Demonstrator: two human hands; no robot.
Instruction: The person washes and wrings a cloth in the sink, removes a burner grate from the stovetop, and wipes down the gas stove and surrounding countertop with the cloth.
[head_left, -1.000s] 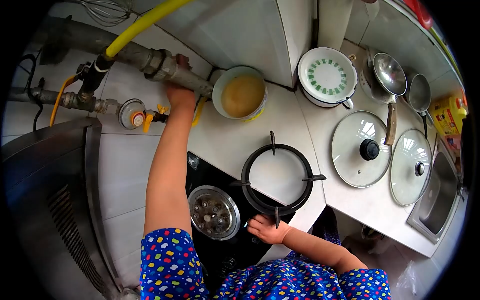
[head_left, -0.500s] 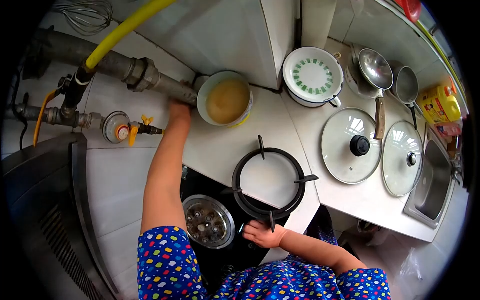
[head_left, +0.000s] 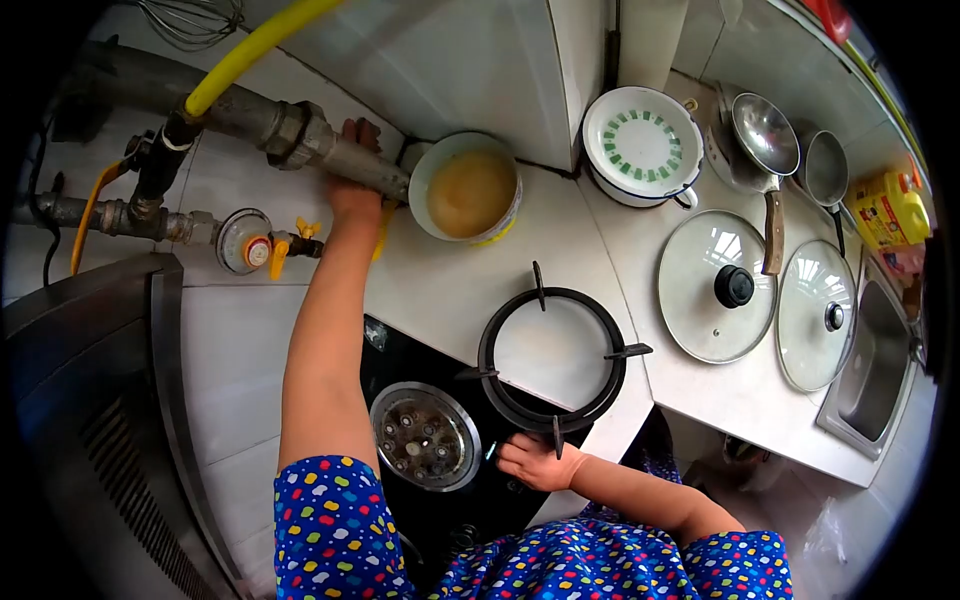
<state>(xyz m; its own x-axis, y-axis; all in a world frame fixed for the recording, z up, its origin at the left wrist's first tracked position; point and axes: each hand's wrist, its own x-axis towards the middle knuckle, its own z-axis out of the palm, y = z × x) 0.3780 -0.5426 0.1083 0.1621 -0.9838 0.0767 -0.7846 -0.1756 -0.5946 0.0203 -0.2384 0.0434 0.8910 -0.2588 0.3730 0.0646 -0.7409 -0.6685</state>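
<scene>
My left hand (head_left: 357,165) reaches past the grey pipe (head_left: 365,170), which covers its middle; the fingers showing beyond are stretched out, with no held object visible. Curled fingers close my right hand (head_left: 540,463) over the black stove (head_left: 410,520), beside a leg of the black pan support ring (head_left: 488,345). A small pale bluish bit (head_left: 491,452) shows at its fingertips; what it holds is unclear. The ring overlaps the stove edge and the white counter (head_left: 430,290). Left of my right hand is an uncovered burner (head_left: 425,437).
A bowl of yellowish liquid (head_left: 468,195) stands near my left hand. Toward the right are a white enamel pot (head_left: 640,145), two glass lids (head_left: 700,310), metal pans (head_left: 766,135), a yellow bottle (head_left: 888,210) and a sink (head_left: 868,370). A gas regulator (head_left: 243,242) sits at left.
The view has shifted slightly. Fingers of my left hand now show beyond the pipe, where they were mostly hidden half a second ago. My right hand remains beside the ring's leg.
</scene>
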